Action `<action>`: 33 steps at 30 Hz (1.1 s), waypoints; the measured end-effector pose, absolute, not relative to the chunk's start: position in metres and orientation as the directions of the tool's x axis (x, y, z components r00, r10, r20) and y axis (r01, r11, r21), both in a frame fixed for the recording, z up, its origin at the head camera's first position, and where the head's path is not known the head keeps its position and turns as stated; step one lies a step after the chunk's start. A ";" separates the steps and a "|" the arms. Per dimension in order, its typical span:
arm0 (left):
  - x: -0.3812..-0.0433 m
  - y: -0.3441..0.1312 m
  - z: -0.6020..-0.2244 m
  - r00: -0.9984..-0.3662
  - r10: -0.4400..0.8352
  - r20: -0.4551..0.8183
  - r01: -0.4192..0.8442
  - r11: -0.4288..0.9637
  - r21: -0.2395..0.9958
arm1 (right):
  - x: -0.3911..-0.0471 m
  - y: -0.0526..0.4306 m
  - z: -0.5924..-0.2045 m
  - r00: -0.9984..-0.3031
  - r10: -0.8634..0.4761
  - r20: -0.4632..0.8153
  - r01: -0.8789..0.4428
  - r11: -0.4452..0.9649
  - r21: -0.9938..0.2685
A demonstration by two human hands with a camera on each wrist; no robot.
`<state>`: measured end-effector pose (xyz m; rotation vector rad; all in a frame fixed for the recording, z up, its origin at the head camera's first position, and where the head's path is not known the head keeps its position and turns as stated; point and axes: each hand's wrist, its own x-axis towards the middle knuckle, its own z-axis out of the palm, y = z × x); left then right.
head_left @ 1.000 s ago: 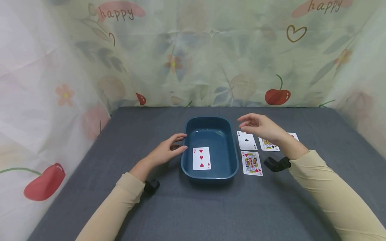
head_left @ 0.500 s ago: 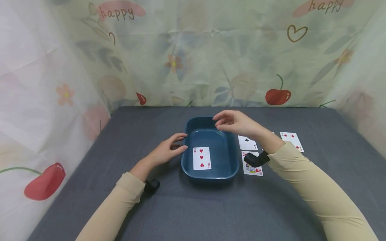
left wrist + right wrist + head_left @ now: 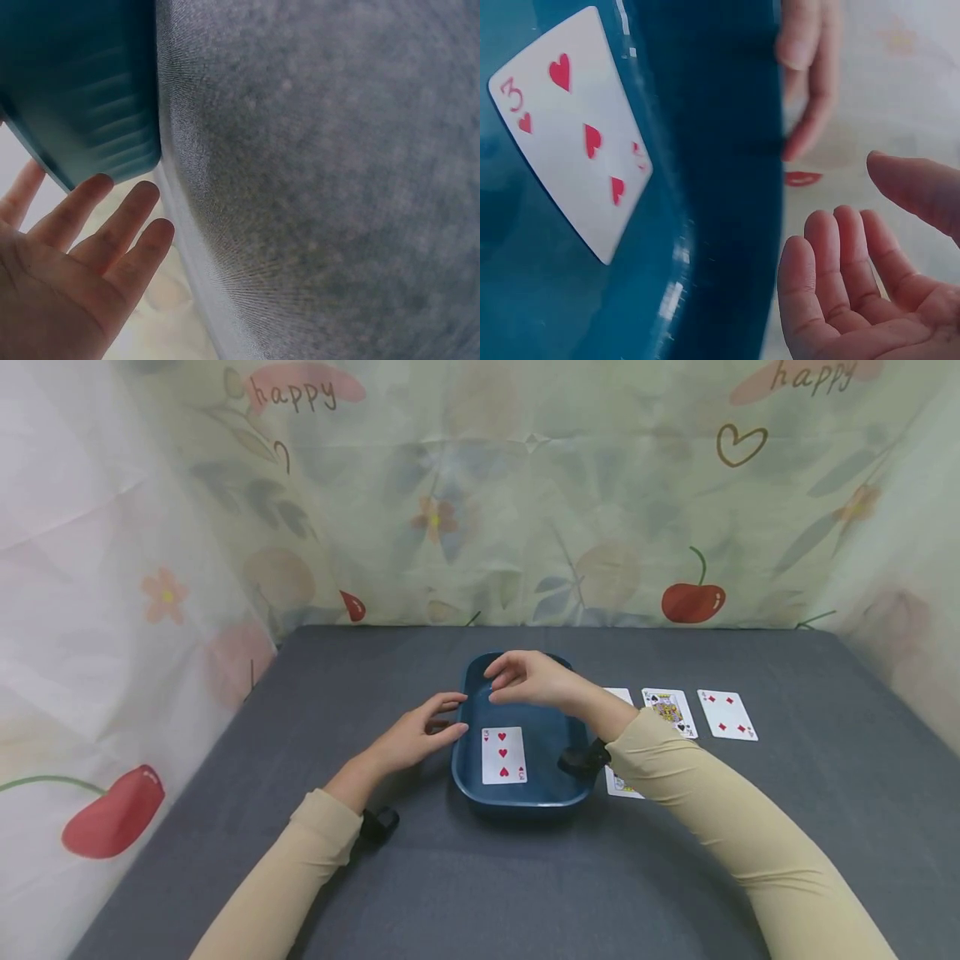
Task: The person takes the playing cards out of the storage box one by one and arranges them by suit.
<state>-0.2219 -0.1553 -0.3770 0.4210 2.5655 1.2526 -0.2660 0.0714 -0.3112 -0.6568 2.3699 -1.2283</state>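
A blue tray (image 3: 517, 804) stands on the dark cloth, with a three of hearts (image 3: 504, 756) lying face up inside it. My left hand (image 3: 416, 731) is at the tray's left side, thumb and fingers at the rim; in the left wrist view its fingers are spread close to the tray's outer wall. Over the far part of the tray hovers my right hand (image 3: 536, 681), fingers loosely bent. In the right wrist view, nothing lies between its thumb and fingers.
Right of the tray lie a king of spades (image 3: 669, 712) and a four of diamonds (image 3: 727, 716). Two more cards beside the tray are partly covered by my right arm (image 3: 697, 793). A patterned curtain (image 3: 525, 527) hangs behind the table.
My right hand has moved left, from above the cards to above the tray. The king of spades and four of diamonds are uncovered. My left hand stays at the rim.
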 end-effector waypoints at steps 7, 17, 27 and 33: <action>-0.222 -0.156 -0.378 -0.923 0.374 -0.092 0.159 0.587 0.794 | -0.271 0.059 -0.329 -0.818 -0.543 -0.192 -0.180 0.559 -0.810; -0.222 -0.155 -0.378 -0.923 0.374 -0.089 0.160 0.584 0.796 | -0.278 0.056 -0.350 -0.823 -0.485 -0.295 -0.112 0.648 -0.753; -0.221 -0.156 -0.377 -0.925 0.370 -0.092 0.154 0.583 0.798 | -0.276 0.052 -0.360 -0.829 -0.447 -0.337 -0.137 0.746 -0.652; -0.221 -0.156 -0.376 -0.924 0.371 -0.090 0.157 0.585 0.796 | -0.275 0.049 -0.362 -0.830 -0.432 -0.352 -0.177 0.803 -0.568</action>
